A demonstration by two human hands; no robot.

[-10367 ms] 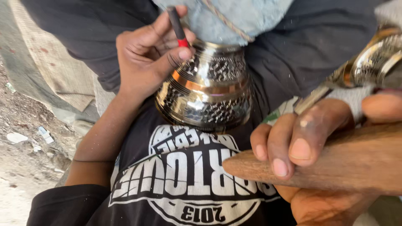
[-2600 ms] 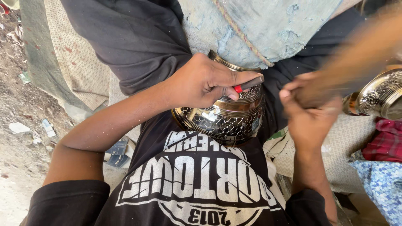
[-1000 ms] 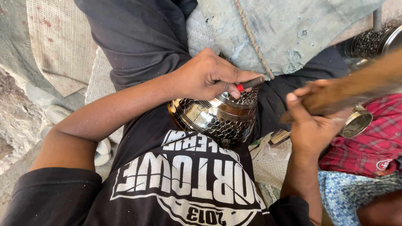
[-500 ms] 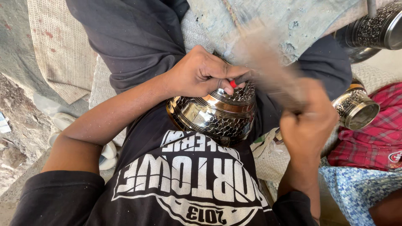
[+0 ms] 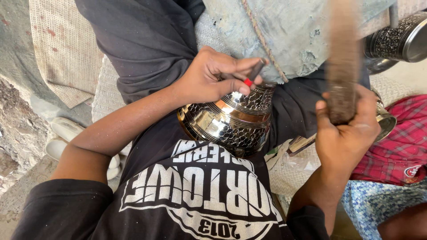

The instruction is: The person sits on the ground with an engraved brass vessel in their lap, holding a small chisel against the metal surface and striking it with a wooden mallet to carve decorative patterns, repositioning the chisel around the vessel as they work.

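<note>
1. Left hand point(image 5: 213, 80): closed on a thin dark punch point(image 5: 254, 72), tip against the engraved metal pot point(image 5: 231, 122).
2. Right hand point(image 5: 344, 129): gripping a blurred wooden mallet point(image 5: 342, 58), raised.
3. Pot: resting in the lap, against a grey cloth bundle point(image 5: 289, 31).

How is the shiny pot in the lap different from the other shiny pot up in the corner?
The engraved metal pot in the lap is round-bellied with smooth gold-coloured bands, and the left hand holds a small tool against it. The corner pot looks straighter-sided, darker, and nobody touches it. Both are shiny patterned metal.
</note>
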